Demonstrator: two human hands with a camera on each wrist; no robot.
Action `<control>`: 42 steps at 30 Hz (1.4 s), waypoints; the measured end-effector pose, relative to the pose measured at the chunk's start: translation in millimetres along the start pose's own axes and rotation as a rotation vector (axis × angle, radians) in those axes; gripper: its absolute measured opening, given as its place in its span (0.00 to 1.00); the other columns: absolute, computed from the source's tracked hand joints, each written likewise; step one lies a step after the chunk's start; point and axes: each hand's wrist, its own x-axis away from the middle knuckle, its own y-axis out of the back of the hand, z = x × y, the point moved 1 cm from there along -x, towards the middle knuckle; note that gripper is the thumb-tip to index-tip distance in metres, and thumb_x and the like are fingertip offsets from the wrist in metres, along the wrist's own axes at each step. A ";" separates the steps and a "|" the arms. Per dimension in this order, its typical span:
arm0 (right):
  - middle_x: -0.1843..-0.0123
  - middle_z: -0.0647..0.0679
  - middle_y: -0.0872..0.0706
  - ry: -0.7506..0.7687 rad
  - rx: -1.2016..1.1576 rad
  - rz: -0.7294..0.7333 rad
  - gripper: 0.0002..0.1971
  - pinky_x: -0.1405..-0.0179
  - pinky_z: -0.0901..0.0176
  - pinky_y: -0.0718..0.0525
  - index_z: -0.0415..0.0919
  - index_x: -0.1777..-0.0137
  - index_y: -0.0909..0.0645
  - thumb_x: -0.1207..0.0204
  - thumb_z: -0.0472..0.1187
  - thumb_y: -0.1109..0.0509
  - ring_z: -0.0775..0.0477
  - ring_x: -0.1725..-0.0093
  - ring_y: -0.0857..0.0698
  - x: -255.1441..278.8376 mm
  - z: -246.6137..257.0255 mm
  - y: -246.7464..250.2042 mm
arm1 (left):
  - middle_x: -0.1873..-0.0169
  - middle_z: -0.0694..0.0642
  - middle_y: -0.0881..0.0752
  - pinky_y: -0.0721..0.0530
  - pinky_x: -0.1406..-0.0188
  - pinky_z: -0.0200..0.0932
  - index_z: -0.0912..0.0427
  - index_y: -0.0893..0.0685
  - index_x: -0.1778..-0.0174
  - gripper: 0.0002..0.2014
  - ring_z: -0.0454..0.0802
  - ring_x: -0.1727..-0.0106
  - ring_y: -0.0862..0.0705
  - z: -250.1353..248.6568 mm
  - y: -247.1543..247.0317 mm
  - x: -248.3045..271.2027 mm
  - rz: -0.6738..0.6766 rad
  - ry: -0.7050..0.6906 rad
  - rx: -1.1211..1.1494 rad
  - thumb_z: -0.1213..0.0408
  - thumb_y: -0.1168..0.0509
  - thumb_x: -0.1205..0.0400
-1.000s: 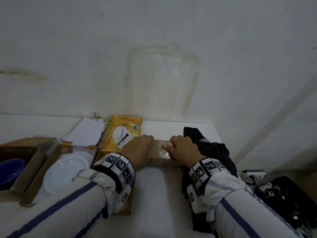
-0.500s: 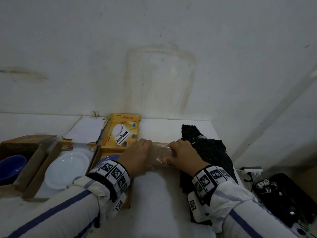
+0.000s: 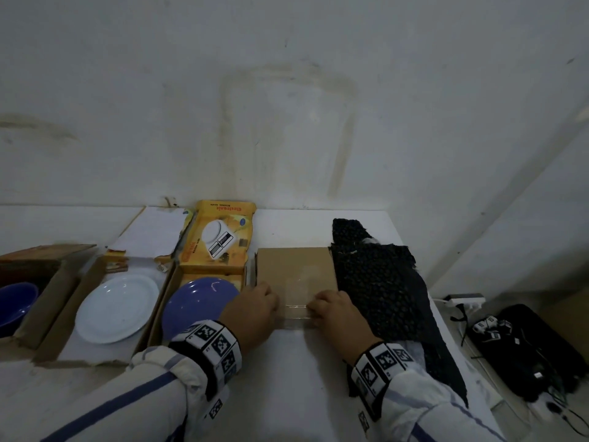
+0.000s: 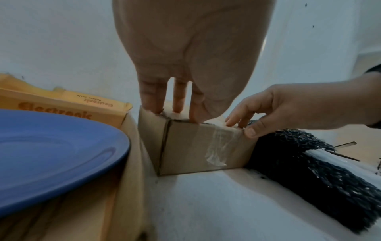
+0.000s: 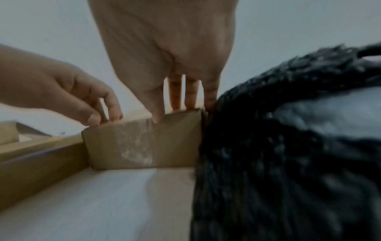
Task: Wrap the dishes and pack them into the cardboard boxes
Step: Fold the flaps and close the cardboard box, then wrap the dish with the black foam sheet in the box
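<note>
A closed brown cardboard box (image 3: 294,271) lies flat on the white table, with clear tape (image 3: 298,303) folded over its near edge. My left hand (image 3: 256,309) holds the near left corner, fingers on top and thumb at the edge. My right hand (image 3: 331,309) holds the near right part, its thumb on the front face beside the tape (image 4: 218,146). A blue plate (image 3: 197,304) sits in the open yellow box (image 3: 220,237) to the left. Black bubble wrap (image 3: 382,288) lies against the box's right side.
A white plate (image 3: 118,309) lies in an open box further left, and a blue bowl (image 3: 16,303) in the box at the far left. The wall stands close behind. Off the table's right edge lie a black bag (image 3: 535,352) and cables.
Both hands have turned the taped box over toward me and laid it flat on the table. Its broad top face now shows, and the hands sit at its near edge.
</note>
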 end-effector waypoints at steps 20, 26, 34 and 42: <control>0.45 0.48 0.16 -0.298 -0.231 -0.048 0.14 0.41 0.58 0.22 0.47 0.43 0.16 0.26 0.36 0.35 0.46 0.42 0.19 14.9 -59.9 55.0 | 0.32 0.52 0.26 0.26 0.48 0.32 0.52 0.32 0.25 0.26 0.50 0.36 0.23 -81.9 8.8 -28.0 0.068 0.051 0.744 0.55 0.34 0.19; 0.66 0.51 0.17 -0.248 -0.882 -0.072 0.11 0.63 0.65 0.23 0.45 0.67 0.20 0.31 0.27 0.30 0.52 0.62 0.19 2.1 -26.7 88.4 | 0.42 0.45 0.24 0.25 0.67 0.23 0.43 0.33 0.31 0.27 0.36 0.63 0.23 -82.7 31.7 -12.9 -0.078 0.037 1.130 0.64 0.30 0.21; 0.68 0.48 0.19 -0.101 -1.118 0.079 0.10 0.61 0.59 0.21 0.46 0.61 0.20 0.27 0.30 0.28 0.50 0.65 0.20 -23.1 21.6 77.7 | 0.62 0.53 0.19 0.18 0.60 0.39 0.53 0.22 0.55 0.12 0.47 0.60 0.18 -34.0 41.4 8.6 -0.285 0.302 1.347 0.77 0.35 0.21; 0.49 0.50 0.19 0.106 -0.727 0.053 0.23 0.51 0.63 0.22 0.53 0.39 0.27 0.30 0.32 0.27 0.51 0.48 0.19 -51.4 101.9 50.1 | 0.66 0.61 0.16 0.17 0.70 0.36 0.69 0.18 0.58 0.08 0.52 0.66 0.18 45.3 46.0 42.9 -0.271 0.404 1.462 0.84 0.37 0.23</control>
